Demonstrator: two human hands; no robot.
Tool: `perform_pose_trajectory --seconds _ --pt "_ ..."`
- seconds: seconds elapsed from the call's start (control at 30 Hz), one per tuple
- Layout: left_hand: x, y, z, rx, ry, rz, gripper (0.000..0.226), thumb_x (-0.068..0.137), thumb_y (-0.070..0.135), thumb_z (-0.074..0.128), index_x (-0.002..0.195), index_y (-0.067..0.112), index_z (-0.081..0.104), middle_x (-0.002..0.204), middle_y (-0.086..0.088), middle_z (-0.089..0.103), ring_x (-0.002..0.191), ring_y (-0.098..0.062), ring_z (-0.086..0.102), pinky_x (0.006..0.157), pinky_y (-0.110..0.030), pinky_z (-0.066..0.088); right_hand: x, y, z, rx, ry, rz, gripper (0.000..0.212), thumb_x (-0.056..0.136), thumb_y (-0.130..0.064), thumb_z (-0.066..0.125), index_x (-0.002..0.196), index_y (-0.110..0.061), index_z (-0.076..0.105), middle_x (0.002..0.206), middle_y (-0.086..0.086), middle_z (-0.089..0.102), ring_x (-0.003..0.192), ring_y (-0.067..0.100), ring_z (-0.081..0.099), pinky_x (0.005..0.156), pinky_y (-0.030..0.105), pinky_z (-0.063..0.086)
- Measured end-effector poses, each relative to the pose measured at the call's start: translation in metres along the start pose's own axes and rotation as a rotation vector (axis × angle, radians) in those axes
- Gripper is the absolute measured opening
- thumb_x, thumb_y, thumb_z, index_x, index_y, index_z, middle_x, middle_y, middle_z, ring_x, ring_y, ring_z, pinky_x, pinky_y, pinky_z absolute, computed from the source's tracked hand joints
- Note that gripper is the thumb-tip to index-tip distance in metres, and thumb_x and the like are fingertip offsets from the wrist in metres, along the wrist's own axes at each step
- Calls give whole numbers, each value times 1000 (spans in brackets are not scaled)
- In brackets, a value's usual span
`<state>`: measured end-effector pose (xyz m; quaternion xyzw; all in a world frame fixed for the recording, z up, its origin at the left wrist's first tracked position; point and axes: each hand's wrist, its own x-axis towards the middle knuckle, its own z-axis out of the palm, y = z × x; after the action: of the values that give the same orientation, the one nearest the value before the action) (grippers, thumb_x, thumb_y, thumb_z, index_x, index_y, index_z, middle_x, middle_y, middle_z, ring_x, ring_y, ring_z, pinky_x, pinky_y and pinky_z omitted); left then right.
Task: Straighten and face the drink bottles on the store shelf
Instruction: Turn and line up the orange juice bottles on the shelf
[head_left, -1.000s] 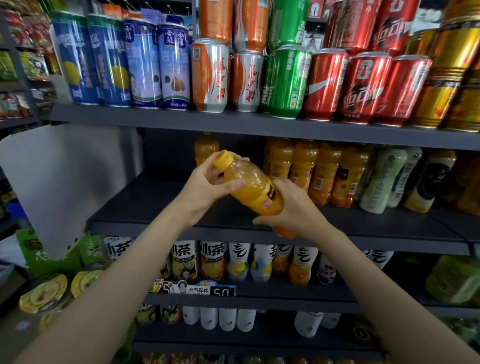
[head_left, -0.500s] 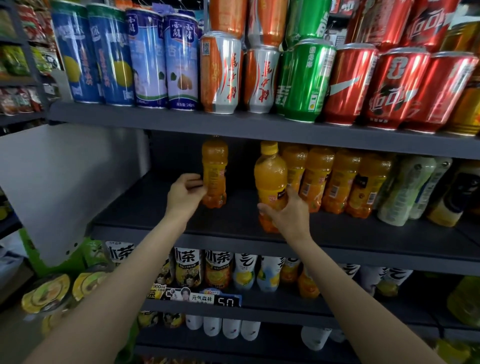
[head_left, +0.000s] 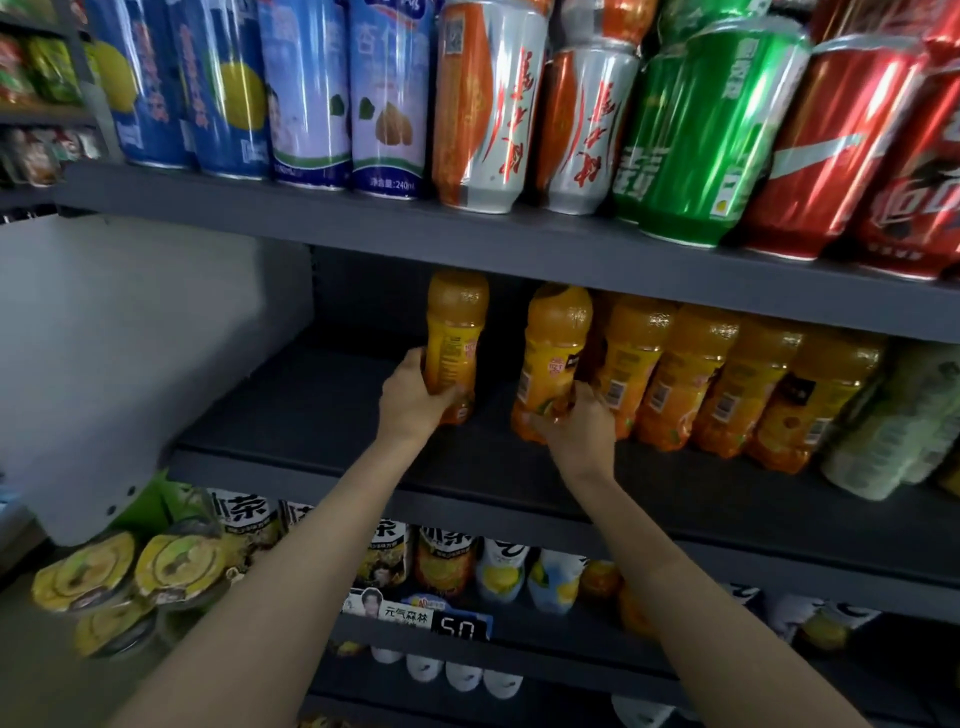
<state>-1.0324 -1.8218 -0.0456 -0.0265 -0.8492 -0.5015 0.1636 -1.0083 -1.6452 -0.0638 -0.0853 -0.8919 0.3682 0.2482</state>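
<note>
Gripping upright orange bottles low | left grip (head_left: 415, 395): lone bottle (head_left: 454, 343) | right grip (head_left: 574, 428): row-end bottle (head_left: 553, 353)

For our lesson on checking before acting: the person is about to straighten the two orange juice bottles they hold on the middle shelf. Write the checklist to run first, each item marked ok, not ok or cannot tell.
1. Left hand grips the lone orange bottle low on its body: ok.
2. Right hand grips the second orange bottle near its base: ok.
3. Both bottles stand on the middle shelf: cannot tell, the hands hide the bases.
4. Lone bottle closed up to the row of orange bottles: not ok, a gap remains.
5. Lone bottle's front label faces out: not ok, small print shows.
6. Caps on tight: cannot tell, the upper shelf hides them.
</note>
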Motion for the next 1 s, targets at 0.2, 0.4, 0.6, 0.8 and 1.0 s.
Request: perform_pose_trajectory --seconds 0.2,0.4,0.6,0.8,1.0 --pt "0 -7 0 -9 17 36 62 79 24 74 131 7 45 120 -10 61 111 -23 57 89 -27 43 33 -19 25 36 7 115 49 80 -21 75 119 -2 51 120 16 59 112 32 56 88 37 45" --pt "0 -6 -2 11 12 38 61 79 23 74 130 8 46 120 -9 61 111 -22 57 84 -21 40 53 -25 32 63 -57 186 48 84 -21 71 122 -3 49 122 18 57 113 34 56 88 39 46" --pt "3 -2 -4 -55 -79 -15 63 78 19 75 133 11 44 125 -7 57 116 -20 53 93 -26 40 30 -6 11 67 -20 -4 47 86 -11 68 127 0 48 121 17 59 112 28 57 89 32 49" --pt "5 14 20 -149 -243 -11 62 80 15 72 134 12 43 130 -8 55 120 -21 51 99 -32 42 0 7 -31 -13 392 -268 45 79 2 69 119 5 49 124 24 45 117 36 45 97 36 43" --pt "6 22 45 -186 -304 -13 64 83 18 69 139 14 38 134 -8 52 125 -23 48 105 -41 39 9 18 -39 8 177 -45 85 84 -10 68 147 -1 12 149 19 26 139 32 28 113 41 31"
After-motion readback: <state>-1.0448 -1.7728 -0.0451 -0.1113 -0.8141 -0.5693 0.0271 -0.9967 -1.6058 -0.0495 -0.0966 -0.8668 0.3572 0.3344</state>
